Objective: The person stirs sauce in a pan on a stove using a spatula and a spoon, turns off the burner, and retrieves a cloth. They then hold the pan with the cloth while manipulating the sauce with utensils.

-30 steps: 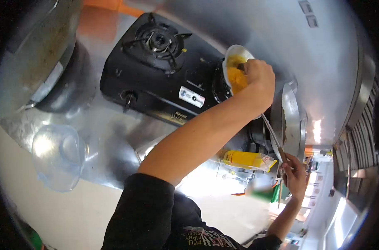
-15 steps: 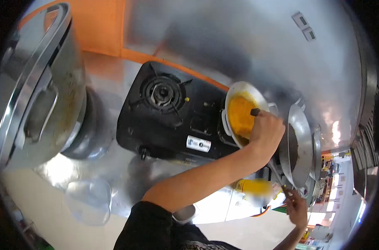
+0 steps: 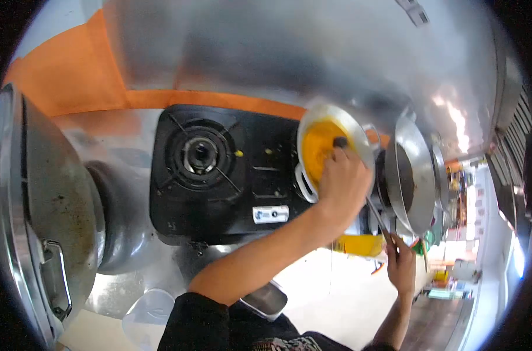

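A silver two-handled wok [image 3: 364, 126] sits on the right side of the black gas stove, with an orange-yellow mixture [image 3: 320, 140] inside. Over the wok, my left hand [image 3: 345, 181] is closed around a black-ended handle [image 3: 340, 142]; the lower part of that tool is hidden by the hand. My right hand [image 3: 402, 263], to the lower right, grips the end of a long thin metal handle [image 3: 378, 216]. That handle runs up toward the wok, and its far end is hidden behind my left hand.
The black stove [image 3: 207, 225] has a bare burner [image 3: 200, 155] on the left. A large metal pot [image 3: 61, 205] stands at far left. Another wok [image 3: 415, 175] is at right. A yellow bottle [image 3: 359, 245], clear plastic container [image 3: 149, 316] and metal tray [image 3: 266, 301] are nearer me.
The view has turned and shifted, so the stove sits more level. Both hands keep their grips; my left hand stays over the wok.
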The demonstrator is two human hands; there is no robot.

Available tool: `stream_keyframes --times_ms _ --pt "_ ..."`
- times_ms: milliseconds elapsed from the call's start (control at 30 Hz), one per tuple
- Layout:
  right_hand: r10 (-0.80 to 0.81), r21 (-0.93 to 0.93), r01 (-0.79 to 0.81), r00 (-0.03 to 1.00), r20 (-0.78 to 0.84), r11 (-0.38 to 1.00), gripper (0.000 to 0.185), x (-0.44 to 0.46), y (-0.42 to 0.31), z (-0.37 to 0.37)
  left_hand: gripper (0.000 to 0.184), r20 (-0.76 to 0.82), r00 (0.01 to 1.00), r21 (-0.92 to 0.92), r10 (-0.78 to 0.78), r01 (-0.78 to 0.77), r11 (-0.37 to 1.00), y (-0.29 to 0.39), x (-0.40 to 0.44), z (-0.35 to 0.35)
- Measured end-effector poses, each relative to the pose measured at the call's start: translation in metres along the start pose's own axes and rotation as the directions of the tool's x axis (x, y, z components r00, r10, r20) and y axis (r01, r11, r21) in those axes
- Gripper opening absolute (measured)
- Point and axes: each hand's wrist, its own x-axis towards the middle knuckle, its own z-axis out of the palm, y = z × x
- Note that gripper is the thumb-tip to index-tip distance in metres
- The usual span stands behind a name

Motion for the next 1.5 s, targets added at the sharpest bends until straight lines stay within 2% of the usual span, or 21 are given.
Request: stream_keyframes --times_ms 33,67,100,133,233,300,400,533,600,733,833,1033,1133,1233,1333,1467,1500 --pt "-0.008 0.028 0.008 1.0 -0.015 1.0 0.028 -0.001 -0.003 -0.001 0.016 0.003 1.0 -0.006 0.011 -0.011 1.0 -0.001 -0.001 -0.001" --pt "0.088 0.045 -0.089 0.996 0.022 0.995 0.028 -0.001 -0.003 -0.004 0.015 0.001 1.0 -0.006 0.023 -0.023 1.0 -0.004 -0.001 -0.001" --pt "0.107 0.072 -0.108 0.994 0.016 0.992 0.027 -0.004 0.006 -0.006 0.015 -0.032 0.999 0.028 0.012 -0.011 1.0 -0.006 0.0 -0.001" --pt "0.036 0.13 -0.033 0.999 -0.015 0.991 0.027 -0.005 0.011 -0.01 0.015 -0.066 0.998 0.065 0.003 0.001 0.998 -0.007 0.001 -0.001" --pt "-0.038 0.156 0.055 0.993 -0.108 0.986 0.028 -0.005 0.02 -0.018 0.014 -0.028 0.999 0.093 -0.028 0.03 0.995 -0.012 0.005 -0.009" --pt "-0.128 0.134 0.155 0.974 -0.189 0.979 0.028 -0.005 0.029 -0.016 0.015 -0.012 0.999 0.123 -0.046 0.047 0.991 -0.015 0.005 -0.01" --pt "-0.197 0.012 0.206 0.949 -0.247 0.978 0.031 -0.003 0.044 0.004 0.016 -0.025 0.999 0.209 -0.043 0.047 0.977 -0.012 -0.003 -0.008" --pt "-0.276 -0.105 0.259 0.933 -0.229 0.96 0.038 -0.005 0.07 0.039 0.015 -0.061 0.996 0.313 -0.067 0.083 0.946 0.001 -0.018 0.005" --pt "-0.283 -0.203 0.244 0.938 -0.197 0.948 0.042 -0.013 0.08 0.046 0.02 -0.014 0.992 0.33 -0.124 0.122 0.936 0.011 -0.023 0.009" --pt "-0.356 -0.234 0.313 0.919 -0.17 0.92 0.044 -0.028 0.105 0.047 0.028 -0.006 0.985 0.366 -0.171 0.161 0.916 0.025 -0.025 0.016" --pt "-0.411 -0.277 0.352 0.891 -0.194 0.894 0.043 -0.041 0.114 0.038 0.032 0.086 0.976 0.439 -0.2 0.143 0.887 0.036 -0.027 0.015" --pt "-0.431 -0.253 0.384 0.887 -0.168 0.888 0.043 -0.056 0.127 0.012 0.031 0.106 0.974 0.457 -0.199 0.13 0.88 0.053 -0.025 0.013" --pt "-0.444 -0.25 0.401 0.883 -0.152 0.881 0.04 -0.061 0.129 -0.005 0.02 0.052 0.995 0.471 -0.086 0.051 0.881 0.047 -0.029 0.02" --pt "-0.433 -0.215 0.396 0.886 -0.164 0.893 0.035 -0.066 0.128 -0.019 0.02 0.08 0.992 0.467 -0.099 0.051 0.883 0.045 -0.03 0.023" --pt "-0.4 -0.203 0.374 0.91 -0.108 0.905 0.031 -0.075 0.125 -0.04 0.02 0.104 0.99 0.474 -0.094 0.034 0.88 0.039 -0.03 0.029" --pt "-0.426 -0.153 0.406 0.894 -0.141 0.901 0.026 -0.083 0.121 -0.06 0.019 0.129 0.987 0.469 -0.099 0.027 0.883 0.037 -0.032 0.033" --pt "-0.393 -0.174 0.371 0.912 -0.12 0.912 0.025 -0.085 0.122 -0.065 0.019 0.126 0.988 0.469 -0.085 0.016 0.883 0.036 -0.034 0.034"
